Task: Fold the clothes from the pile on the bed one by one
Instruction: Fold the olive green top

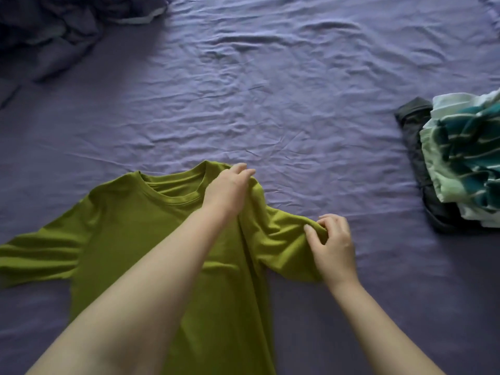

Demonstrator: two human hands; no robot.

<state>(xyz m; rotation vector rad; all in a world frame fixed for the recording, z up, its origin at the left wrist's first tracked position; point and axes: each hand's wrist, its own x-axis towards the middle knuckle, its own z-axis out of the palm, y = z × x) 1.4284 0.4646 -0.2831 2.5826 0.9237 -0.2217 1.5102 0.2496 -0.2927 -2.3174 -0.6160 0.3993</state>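
On the near part of the purple bed sheet [270, 77] lies a green T-shirt [130, 239], spread front-up with its collar pointing away from the person and its lower hem out of view below. The left hand [230, 189] reaches across the body of the garment and grips the cloth at the shoulder beside the collar, fingers curled over a raised ridge of fabric. The right hand [332, 244] pinches the end of the sleeve on that same side between thumb and fingers, so that both hands hold one edge of the shirt. The opposite sleeve lies flat and untouched. The fabric appears thin, light and limp (it bunches and creases wherever it is gripped), so it should offer no resistance but will not keep a line unaided; shoulder seam and sleeve end are sensible holds for turning this side inward. At the right edge a pile of clothes [460, 158], in dark grey, white and teal, waits well apart. Rumpled dark bedding [48, 31] fills the far left corner.
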